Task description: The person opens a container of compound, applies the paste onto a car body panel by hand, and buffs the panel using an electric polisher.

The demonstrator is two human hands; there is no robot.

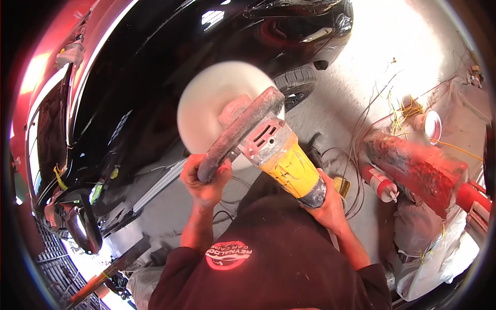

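A yellow power polisher [289,165] with a grey, dusty gear housing is held in front of my torso. My left hand [204,178] is closed round the lower end of its dark hoop handle [240,134]. Round the black rear end of the yellow body, my right hand [328,206] is closed. A large round white pad [201,108] sits at the polisher's front, its surface smooth and blurred. Beyond it lies the glossy black car body [150,67]. Whether the pad touches the paint, I cannot tell.
A car tyre [297,82] shows beyond the pad. To the right are a red, dirt-covered beam [418,168], a red-and-white bottle [380,183] and yellow cord [408,108]. Dark cables run across the floor [341,121]. A side mirror [82,227] sticks out at lower left.
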